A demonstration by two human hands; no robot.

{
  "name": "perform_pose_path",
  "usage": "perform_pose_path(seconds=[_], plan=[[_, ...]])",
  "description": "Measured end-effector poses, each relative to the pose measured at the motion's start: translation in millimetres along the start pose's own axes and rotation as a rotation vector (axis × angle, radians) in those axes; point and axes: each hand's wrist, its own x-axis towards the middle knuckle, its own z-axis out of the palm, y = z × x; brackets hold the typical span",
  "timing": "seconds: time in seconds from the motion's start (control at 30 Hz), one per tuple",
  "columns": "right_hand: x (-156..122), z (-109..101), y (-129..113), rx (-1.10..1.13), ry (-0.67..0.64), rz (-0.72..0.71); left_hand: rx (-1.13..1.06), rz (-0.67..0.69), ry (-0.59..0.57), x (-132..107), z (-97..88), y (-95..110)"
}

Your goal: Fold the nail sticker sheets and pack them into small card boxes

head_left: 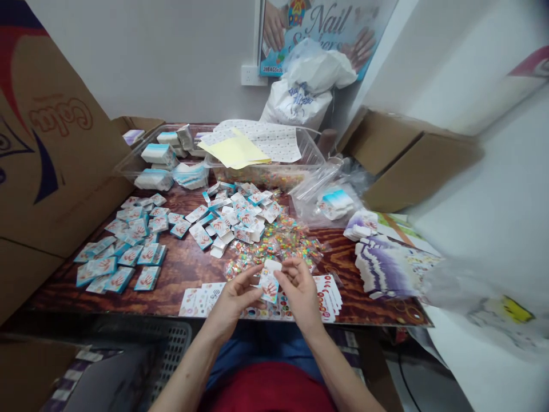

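Observation:
My left hand [234,298] and my right hand [300,293] hold a small white card [269,288] printed with a red hand and teal edging, pinching it between them just above the table. Below my hands lie printed nail sticker sheets [201,300] and a fanned stack of sheets [328,297]. Just beyond my fingers is a heap of small clear packets [274,246] of colourful stickers. Loose matching cards [227,217] cover the middle of the wood-grain table [184,280], and more lie in overlapping rows [124,252] to the left.
A clear tray of stacked white-and-teal cards [156,166] and a bin of colourful pieces [257,174] stand at the back, beside pale yellow sheets. Cardboard box flaps [51,143] rise at the left, a purple-edged stack [386,269] lies right, and a white bag [304,86] leans against a poster.

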Motion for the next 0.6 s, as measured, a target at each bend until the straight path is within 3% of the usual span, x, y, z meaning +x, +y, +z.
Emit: perform_pose_path(seconds=[0.13,0.37,0.6], plan=[[-0.4,3.3,-7.6,-0.087,-0.092,-0.016,0.049,0.043,0.037,-8.3,-0.4,1.9],[-5.7,0.0,-5.7,-0.126,-0.333,0.050,0.175,0.008,-0.002,-15.6,-17.2,3.9],[-1.6,2.9,-21.0,-0.261,-0.487,-0.049,0.265,0.129,0.095,-21.4,-16.5,-3.1]])
